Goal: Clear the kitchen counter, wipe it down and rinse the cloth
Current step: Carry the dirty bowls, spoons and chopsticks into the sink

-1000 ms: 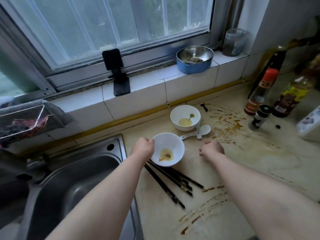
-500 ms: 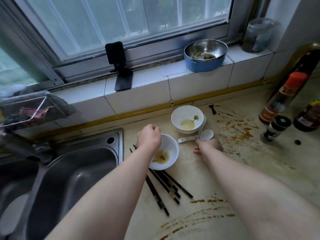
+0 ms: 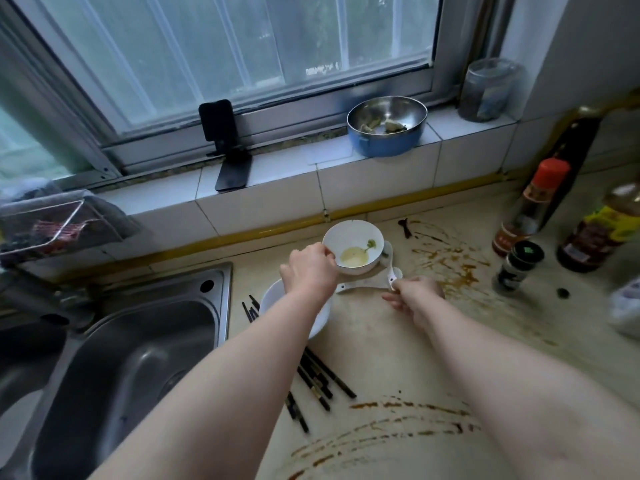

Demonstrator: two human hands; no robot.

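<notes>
Two white bowls stand on the stained beige counter [image 3: 381, 348]. My left hand [image 3: 310, 271] grips the left rim of the far bowl [image 3: 356, 249], which holds yellowish leftovers and a green scrap. The near bowl [image 3: 272, 299] lies mostly hidden under my left forearm. My right hand [image 3: 412, 296] pinches the white spoons [image 3: 363, 283] that lie just in front of the far bowl. Several dark chopsticks [image 3: 318, 379] lie scattered below the near bowl. Brown sauce smears [image 3: 450, 261] mark the counter at the right and near the front edge.
A steel sink [image 3: 138, 358] is at the left. Sauce bottles [image 3: 530, 209] and a small jar [image 3: 517, 268] stand at the right. On the tiled sill sit a blue-sided steel bowl [image 3: 386, 128], a black phone stand [image 3: 225, 147] and a glass jar [image 3: 486, 90]. A wire rack [image 3: 52, 226] hangs at the far left.
My left hand let go of the near bowl and moved up to grip the far bowl's rim. My right hand closed on the spoons.
</notes>
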